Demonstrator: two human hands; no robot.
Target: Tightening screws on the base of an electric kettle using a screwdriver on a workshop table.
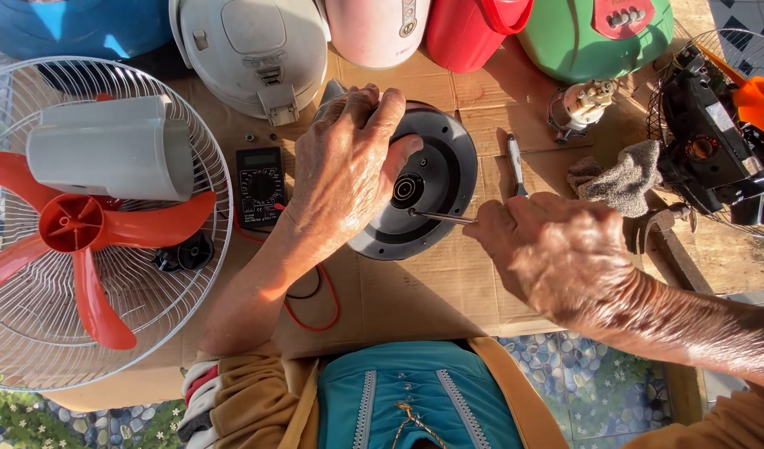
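At the far left of the frame lies a dismantled fan (82, 224), its white wire guard flat on the surface, with red blades and a grey motor housing on top. Just right of it, a small black multimeter (260, 186) sits on the cardboard, a red lead (323, 308) looping from it toward the lower middle. The left hand (344, 166) comes up from the lower centre and rests on top of a round black appliance base (436, 179), fingers curled over its upper left edge and thumb pressed against its face, steadying it. The base sits at centre frame, slightly above the middle; it is a dark disc with a raised rim, concentric rings and a small round contact at its centre, and sunlight catches its right side. The right hand (556, 249) enters from the lower right, fingers closed tight around a thin metal screwdriver (440, 217) whose tip touches the base just below the central contact. A second tool with a pale handle (515, 162) lies just right of the base, and farther right a grey rag (623, 179) lies crumpled. The surface (432, 291) is flattened brown cardboard in strong sun. Along the top edge stand a blue container, a white rice cooker (253, 50), a pale pink appliance, a red one and a green one. At the far right sits another wire guard with a black motor (706, 150). Pebble-patterned floor (598, 382) shows at the bottom.
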